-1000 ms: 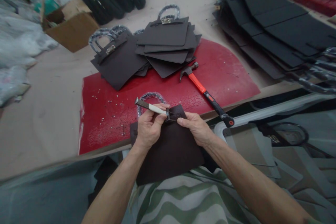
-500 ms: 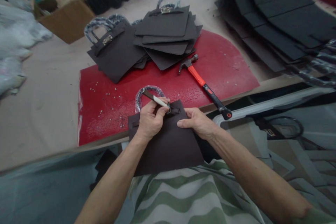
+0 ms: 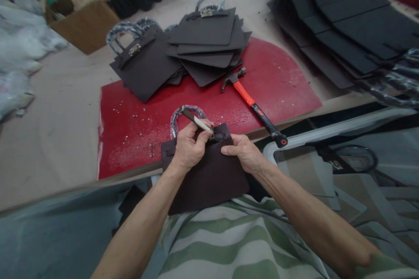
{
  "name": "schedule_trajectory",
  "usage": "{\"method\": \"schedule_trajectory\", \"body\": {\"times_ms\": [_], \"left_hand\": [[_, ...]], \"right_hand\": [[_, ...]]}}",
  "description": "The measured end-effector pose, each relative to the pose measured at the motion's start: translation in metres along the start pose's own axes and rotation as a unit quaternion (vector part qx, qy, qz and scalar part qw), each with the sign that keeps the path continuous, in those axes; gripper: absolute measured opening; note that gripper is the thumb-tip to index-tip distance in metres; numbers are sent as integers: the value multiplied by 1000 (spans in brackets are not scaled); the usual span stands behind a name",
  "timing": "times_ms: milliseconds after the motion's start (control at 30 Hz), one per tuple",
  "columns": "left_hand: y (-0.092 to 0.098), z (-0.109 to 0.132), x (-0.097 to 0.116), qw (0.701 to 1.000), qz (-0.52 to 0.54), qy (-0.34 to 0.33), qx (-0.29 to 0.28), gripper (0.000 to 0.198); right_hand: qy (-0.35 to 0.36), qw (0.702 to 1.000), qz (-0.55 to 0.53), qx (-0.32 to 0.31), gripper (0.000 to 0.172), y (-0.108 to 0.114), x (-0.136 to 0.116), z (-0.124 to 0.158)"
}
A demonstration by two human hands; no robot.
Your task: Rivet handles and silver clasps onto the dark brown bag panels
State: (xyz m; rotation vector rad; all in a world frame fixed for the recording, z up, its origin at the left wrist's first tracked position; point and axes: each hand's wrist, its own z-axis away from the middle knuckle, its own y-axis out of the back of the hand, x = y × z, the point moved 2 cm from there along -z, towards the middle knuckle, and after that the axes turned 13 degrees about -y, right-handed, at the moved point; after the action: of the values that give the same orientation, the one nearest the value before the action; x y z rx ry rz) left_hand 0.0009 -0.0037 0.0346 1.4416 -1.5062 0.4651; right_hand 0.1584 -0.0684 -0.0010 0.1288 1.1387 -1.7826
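A dark brown handbag panel (image 3: 209, 178) lies tilted between my lap and the table edge. Its looped handle (image 3: 175, 117) is wrapped in clear plastic. My left hand (image 3: 191, 146) pinches a slim bar (image 3: 195, 120), dark at its upper end and whitish lower down. The bar's lower end rests by the strap loop (image 3: 221, 134) at the panel's top edge; the exact contact is hidden by my fingers. My right hand (image 3: 244, 152) grips the panel's right edge, thumb on the front face and fingers behind it.
A claw hammer (image 3: 253, 107) with an orange and black handle lies on the red mat (image 3: 278, 78). Several finished-looking panels (image 3: 203, 30) are piled behind it. More dark panels (image 3: 353, 22) are stacked at the right. A cardboard box (image 3: 87, 22) stands at the back left.
Both hands keep their hold on the panel and the bar. The panel's lower edge has shifted slightly up and left, and the view has moved a little.
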Motion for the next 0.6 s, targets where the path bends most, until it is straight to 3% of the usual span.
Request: {"method": "schedule_trajectory", "body": {"times_ms": [233,433,533,600], "left_hand": [[0,-6,2,999,-26,-27,9,14],[-3,-18,-9,997,-61,-42,14,12],[-7,-17,-14,996,-75,-57,5,10],[-9,-13,-16,994,-81,-71,-3,10]], "right_hand": [[-19,999,37,8,38,-4,-13,1],[-40,989,129,64,20,-13,-30,-4],[17,957,257,132,12,-16,-39,-2],[61,907,376,182,8,-17,-44,3]]}}
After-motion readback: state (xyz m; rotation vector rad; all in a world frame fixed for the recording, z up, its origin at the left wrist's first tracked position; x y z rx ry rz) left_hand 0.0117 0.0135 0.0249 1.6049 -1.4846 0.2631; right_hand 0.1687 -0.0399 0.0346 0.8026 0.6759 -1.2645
